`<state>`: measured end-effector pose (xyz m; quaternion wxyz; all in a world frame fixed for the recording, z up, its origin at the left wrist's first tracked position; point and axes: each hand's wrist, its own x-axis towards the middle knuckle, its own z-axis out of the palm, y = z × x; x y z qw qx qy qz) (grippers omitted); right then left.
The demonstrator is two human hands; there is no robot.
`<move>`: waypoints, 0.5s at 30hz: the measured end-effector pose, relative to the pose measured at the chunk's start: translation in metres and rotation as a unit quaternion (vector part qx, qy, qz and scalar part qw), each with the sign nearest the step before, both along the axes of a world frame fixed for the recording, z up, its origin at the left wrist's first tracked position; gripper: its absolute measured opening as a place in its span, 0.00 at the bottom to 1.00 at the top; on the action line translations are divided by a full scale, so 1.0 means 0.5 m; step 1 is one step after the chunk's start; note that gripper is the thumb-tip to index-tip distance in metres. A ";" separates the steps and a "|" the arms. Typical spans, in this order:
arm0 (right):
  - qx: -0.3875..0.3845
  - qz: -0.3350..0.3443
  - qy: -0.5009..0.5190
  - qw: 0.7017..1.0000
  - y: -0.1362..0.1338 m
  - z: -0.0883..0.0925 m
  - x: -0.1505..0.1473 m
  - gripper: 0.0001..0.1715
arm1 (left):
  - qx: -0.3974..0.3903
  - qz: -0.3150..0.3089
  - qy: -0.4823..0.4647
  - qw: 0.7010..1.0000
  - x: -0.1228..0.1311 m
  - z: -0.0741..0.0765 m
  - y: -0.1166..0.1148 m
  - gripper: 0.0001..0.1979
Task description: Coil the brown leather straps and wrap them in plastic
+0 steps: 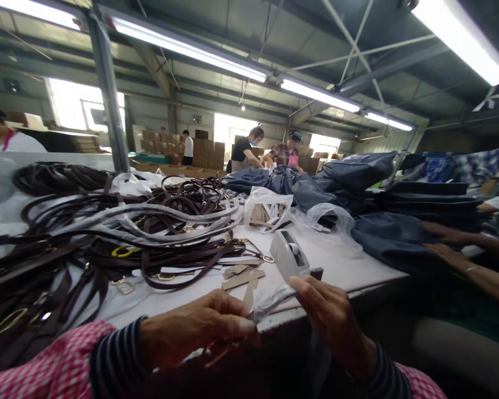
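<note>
My left hand is closed at the near table edge, thumb and fingers pinching one end of a crumpled white wrapping. Below those fingers hangs something dark and blurred, perhaps a strap. My right hand meets the other end of the wrapping, its fingers bent together; part of the grip is hidden. Just beyond stands a grey-white tape dispenser, with its dark cutting end beside my right fingertips. Flat beige pieces lie on the table past my left hand.
Dark brown straps with gold clasps cover the left side. Clear plastic bags sit mid-table. Blue-grey bags are heaped at right, where another person's hands rest. Two people work across the table; cartons stand behind.
</note>
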<state>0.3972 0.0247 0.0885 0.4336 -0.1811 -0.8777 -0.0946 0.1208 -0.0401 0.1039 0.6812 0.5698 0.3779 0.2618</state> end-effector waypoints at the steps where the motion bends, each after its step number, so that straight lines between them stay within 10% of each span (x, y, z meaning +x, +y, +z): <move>1: -0.003 0.005 0.013 1.000 0.005 0.007 -0.001 0.15 | -0.009 0.001 -0.034 0.999 0.011 -0.004 -0.005 0.17; 9: -0.172 0.019 0.159 0.972 0.029 -0.044 -0.049 0.15 | 0.068 0.015 -0.187 0.980 0.069 0.019 -0.006 0.14; 15: -0.431 0.102 0.283 0.851 -0.028 -0.123 -0.158 0.32 | 0.117 0.106 -0.270 0.950 0.094 0.041 0.029 0.15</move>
